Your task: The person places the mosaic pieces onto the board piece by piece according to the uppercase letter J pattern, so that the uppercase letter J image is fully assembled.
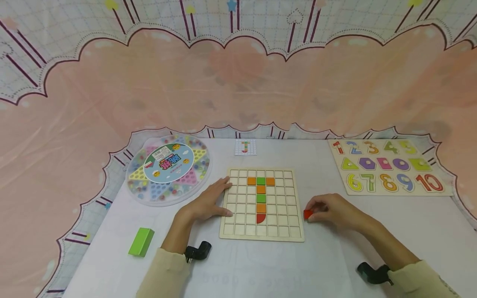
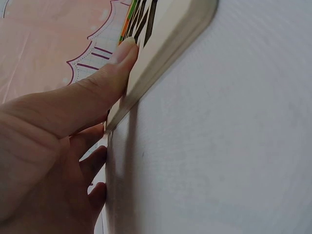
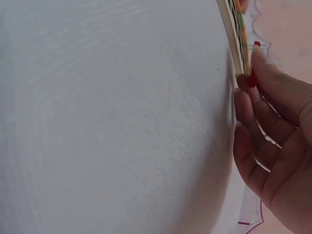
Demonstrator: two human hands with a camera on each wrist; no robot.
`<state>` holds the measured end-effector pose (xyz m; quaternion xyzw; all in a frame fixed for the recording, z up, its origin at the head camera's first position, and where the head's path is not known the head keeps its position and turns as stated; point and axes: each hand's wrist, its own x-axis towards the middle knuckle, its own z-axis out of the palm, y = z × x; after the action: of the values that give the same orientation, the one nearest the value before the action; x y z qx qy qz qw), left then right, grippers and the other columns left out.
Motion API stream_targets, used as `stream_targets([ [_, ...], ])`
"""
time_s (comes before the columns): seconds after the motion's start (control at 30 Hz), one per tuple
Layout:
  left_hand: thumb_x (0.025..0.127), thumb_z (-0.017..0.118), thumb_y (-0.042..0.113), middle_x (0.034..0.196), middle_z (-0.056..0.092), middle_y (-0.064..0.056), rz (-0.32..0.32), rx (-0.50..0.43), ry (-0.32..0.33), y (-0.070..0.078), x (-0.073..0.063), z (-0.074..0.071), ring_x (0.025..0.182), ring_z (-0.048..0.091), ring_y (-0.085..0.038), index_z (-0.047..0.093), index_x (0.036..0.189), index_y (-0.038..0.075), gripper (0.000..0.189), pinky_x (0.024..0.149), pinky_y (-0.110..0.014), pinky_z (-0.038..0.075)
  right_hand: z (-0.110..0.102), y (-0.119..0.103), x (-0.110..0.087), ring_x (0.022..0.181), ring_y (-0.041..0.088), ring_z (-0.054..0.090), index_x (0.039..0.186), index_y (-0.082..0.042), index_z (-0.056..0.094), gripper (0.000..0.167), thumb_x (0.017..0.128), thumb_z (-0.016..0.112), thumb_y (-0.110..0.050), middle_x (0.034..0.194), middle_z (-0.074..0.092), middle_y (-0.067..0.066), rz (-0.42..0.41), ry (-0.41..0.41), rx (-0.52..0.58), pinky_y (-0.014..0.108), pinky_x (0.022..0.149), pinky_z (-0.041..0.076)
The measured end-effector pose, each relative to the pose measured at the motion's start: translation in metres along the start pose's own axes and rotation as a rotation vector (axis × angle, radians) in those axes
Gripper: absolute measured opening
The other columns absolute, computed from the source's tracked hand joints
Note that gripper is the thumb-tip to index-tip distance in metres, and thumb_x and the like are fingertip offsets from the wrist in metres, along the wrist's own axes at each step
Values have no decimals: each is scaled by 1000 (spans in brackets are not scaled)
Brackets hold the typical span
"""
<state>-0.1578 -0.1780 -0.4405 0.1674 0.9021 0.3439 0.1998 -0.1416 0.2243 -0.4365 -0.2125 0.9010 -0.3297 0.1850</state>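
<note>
A square wooden grid board (image 1: 242, 229) lies in the middle of the table. Orange, green and orange tiles form a short row near its top, and a column of orange and green tiles (image 1: 261, 198) runs down to a red quarter-round tile (image 1: 261, 218). My left hand (image 1: 205, 203) rests at the board's left edge, fingers and thumb spread; in the left wrist view the thumb (image 2: 114, 66) lies over the rim. Just off the board's right edge, my right hand (image 1: 335, 211) pinches a red tile (image 1: 307, 214) between thumb and fingers. Its full shape is hidden by the fingertips.
A small pattern card (image 1: 245, 147) lies behind the board. At the back left is a round marble game (image 1: 169, 169) in clear packaging, and a green block (image 1: 141, 242) sits nearer me. A wooden number and shape puzzle (image 1: 391, 167) occupies the back right.
</note>
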Motion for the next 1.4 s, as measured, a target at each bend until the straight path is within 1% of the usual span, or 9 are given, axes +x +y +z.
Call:
stream_targets([
  [0.23, 82, 85, 24, 175, 12, -7, -2, -3, 1, -1, 0, 1, 163, 6, -35, 36, 158, 7, 92, 131, -58, 12, -3, -2, 1, 84, 6, 63, 107, -17, 75, 26, 85, 82, -29, 95, 74, -5, 1, 41, 35, 17, 76, 55],
  [0.4, 82, 85, 25, 175, 12, -7, -1, 1, 1, -3, 1, 1, 163, 7, -36, 36, 158, 7, 92, 131, -58, 12, -3, -6, 4, 87, 9, 61, 124, -13, 72, 38, 89, 78, -26, 102, 72, 1, -19, 23, 83, 17, 74, 55],
  [0.5, 82, 85, 25, 175, 12, -7, -2, -6, 1, -2, 1, 2, 163, 7, -35, 36, 158, 8, 92, 131, -58, 12, -2, -6, 6, 87, 10, 59, 130, -10, 70, 39, 93, 74, -22, 109, 72, 5, -32, 2, 104, 19, 71, 56],
  [0.6, 82, 85, 24, 175, 12, -6, 2, -5, 3, -2, 1, 2, 163, 6, -35, 36, 158, 7, 92, 131, -58, 12, -1, -7, 8, 90, 8, 61, 126, -13, 73, 32, 95, 72, -20, 115, 75, 6, -39, 13, 108, 19, 73, 57],
  [0.77, 83, 84, 24, 175, 11, -7, 6, 4, 1, -2, 1, 1, 163, 6, -34, 35, 158, 6, 92, 132, -56, 11, 1, -10, 12, 91, 6, 61, 115, -15, 78, 22, 94, 73, -21, 115, 77, 3, -38, 27, 103, 19, 74, 56],
  [0.93, 83, 85, 25, 175, 12, -7, 5, 5, 1, -3, 2, 1, 163, 6, -35, 36, 158, 7, 92, 132, -57, 11, 2, -17, 16, 85, 11, 60, 114, -12, 75, 23, 92, 75, -17, 104, 75, 3, -15, 23, 142, 19, 68, 55],
  [1.03, 83, 85, 25, 175, 12, -7, -2, -1, 0, -3, 1, 1, 163, 6, -34, 36, 158, 8, 92, 132, -57, 11, 3, -20, 19, 80, 10, 59, 111, -10, 75, 21, 91, 75, -16, 100, 74, 4, -47, 20, 157, 18, 65, 52],
  [1.17, 83, 85, 24, 175, 12, -8, 0, -1, 0, -2, 0, 0, 163, 6, -35, 36, 158, 7, 92, 132, -57, 12, 4, -23, 23, 77, 8, 57, 107, -9, 78, 18, 91, 76, -16, 99, 77, 6, -97, 3, 174, 17, 65, 49],
  [1.4, 84, 84, 25, 175, 12, -10, 17, 14, -6, -3, 0, -1, 162, 7, -36, 35, 158, 6, 91, 131, -58, 13, 10, -32, 31, 80, 9, 59, 108, -10, 79, 23, 87, 81, -18, 102, 76, 3, -115, 1, 160, 17, 68, 53],
])
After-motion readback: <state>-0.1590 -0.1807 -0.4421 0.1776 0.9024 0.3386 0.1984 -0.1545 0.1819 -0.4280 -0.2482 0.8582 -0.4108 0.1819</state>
